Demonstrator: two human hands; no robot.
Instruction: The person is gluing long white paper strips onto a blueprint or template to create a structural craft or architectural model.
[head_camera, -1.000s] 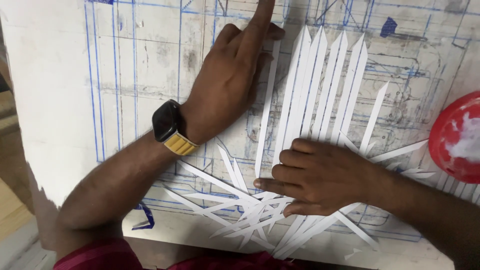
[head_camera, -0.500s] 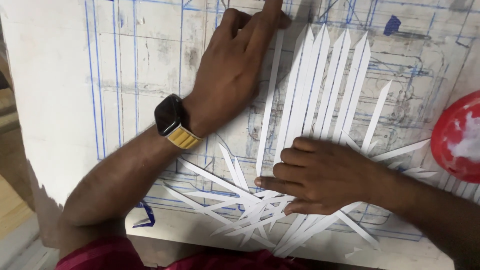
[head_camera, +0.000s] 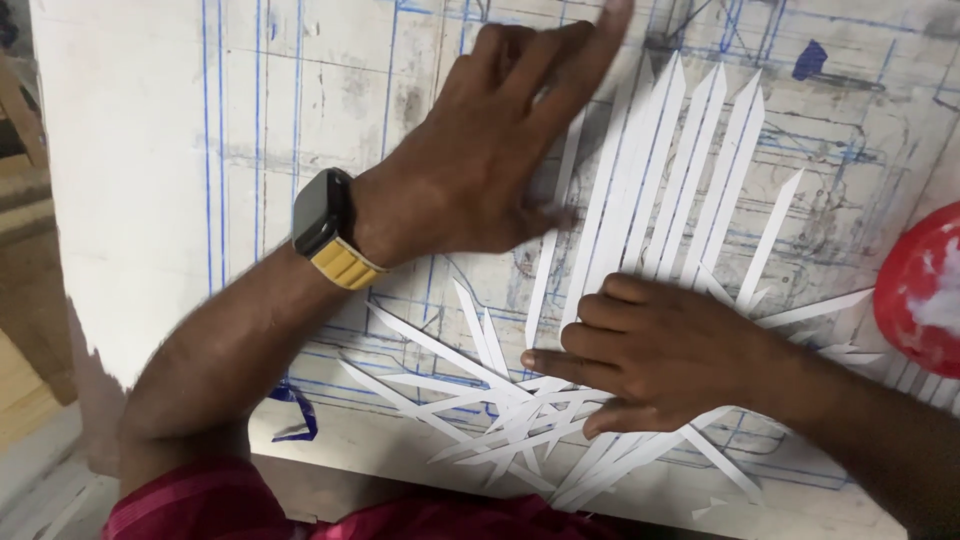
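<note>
Worked at a white board (head_camera: 130, 200) scuffed and ruled with blue lines. Wooden floor (head_camera: 20, 390) showed at my left edge, possibly a timber frame (head_camera: 25, 215) beside it. Light was even.

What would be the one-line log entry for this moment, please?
left hand: flat on paper strips | right hand: pressing strip ends | board: blue lines | red bowl: right edge

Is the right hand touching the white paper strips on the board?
Touching. The head view shows the right hand pressed flat on the white paper strips where they cross, no gap visible.
</note>
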